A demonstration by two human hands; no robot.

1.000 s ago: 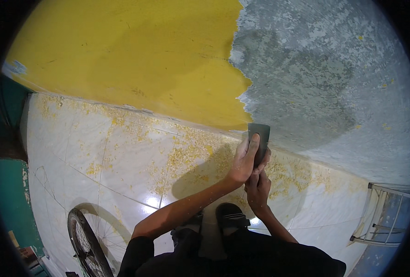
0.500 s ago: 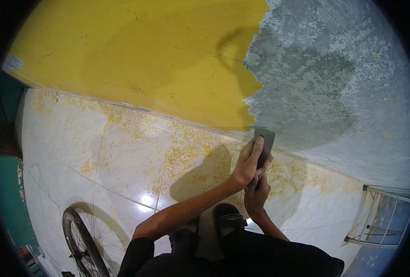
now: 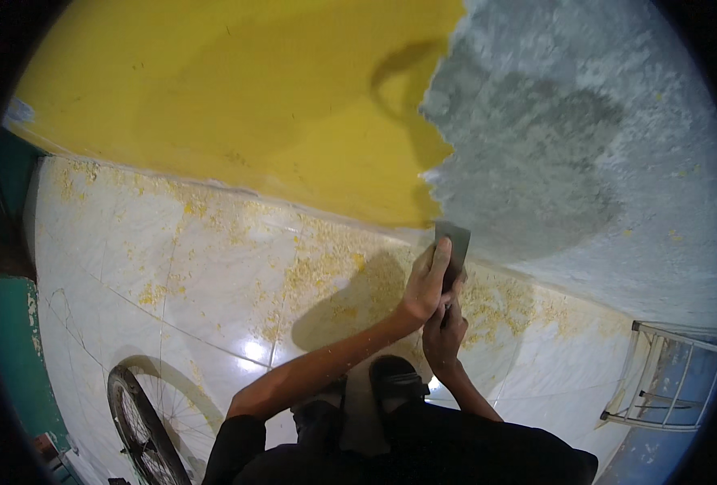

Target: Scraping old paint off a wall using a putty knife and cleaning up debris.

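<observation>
A scraper [image 3: 454,244] with a wide, flat grey blade leans against the foot of the wall, its front edge at the lower end of the ragged yellow paint border. My left hand [image 3: 429,281] is closed round it, the thumb lying along the blade's face. Just below, my right hand [image 3: 445,335] grips the handle end, which the fingers mostly hide. Yellow paint [image 3: 294,105] covers the wall left of the blade. To the right lies bare, mottled grey wall [image 3: 528,153].
Yellow paint flakes [image 3: 326,271] litter the white tiled floor [image 3: 221,291] along the wall. A bicycle wheel [image 3: 144,428] stands at lower left, and a white metal rack [image 3: 669,376] at right. My sandalled foot [image 3: 395,378] is close below my hands.
Both hands and the scraper have shifted slightly left along the foot of the wall. The whole view has also moved a little. The grip looks the same.
</observation>
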